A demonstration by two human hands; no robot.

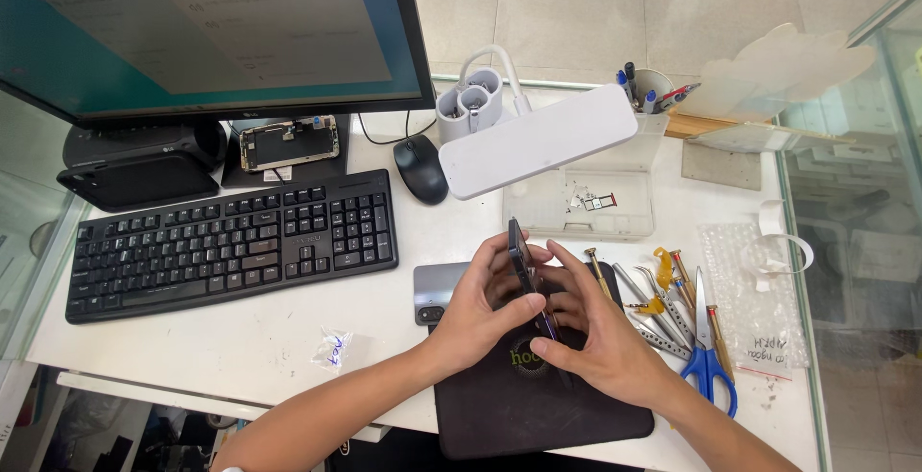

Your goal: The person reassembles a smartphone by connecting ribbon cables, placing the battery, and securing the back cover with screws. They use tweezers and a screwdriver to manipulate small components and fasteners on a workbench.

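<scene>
Both my hands grip a dark smartphone (521, 253), held on edge above a black work mat (538, 410). My left hand (477, 311) clasps its left face, thumb stretched across to the phone. From the right, my right hand (597, 335) covers the lower part, so the phone's bottom end is hidden between the fingers. A second grey phone (435, 290) lies flat on the desk just behind my left hand.
A black keyboard (230, 242), black mouse (421, 169) and monitor (202, 30) stand to the left. A white desk lamp (538, 141) hangs over a clear parts box (576, 205). Screwdrivers, tweezers (663, 314) and blue scissors (707, 362) lie right of my hands. A small plastic bag (333, 350) lies near the front edge.
</scene>
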